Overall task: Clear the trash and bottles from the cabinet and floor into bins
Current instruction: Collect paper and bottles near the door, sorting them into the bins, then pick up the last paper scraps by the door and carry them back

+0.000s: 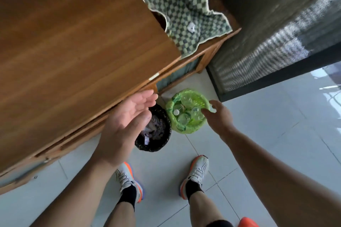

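White cap (213, 109) pinched by right-hand fingers (206, 111); left hand (127, 118) spread.

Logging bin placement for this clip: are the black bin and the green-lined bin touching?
Touching. In the head view the black bin's right rim meets the bulging green liner of the green-lined bin with no floor tile showing between them at that spot.

The cabinet (77, 46) is brown wood with a smooth, faintly satin grain. On its surface at one o'clock lies a nubby woven checked cloth (177, 5). The floor (276, 125) is glossy pale tile (it mirrors the window). One bin (156, 134) looks black and woven; the other wears a thin, shiny green plastic liner (169, 112) holding clear plastic bottles (184, 116).
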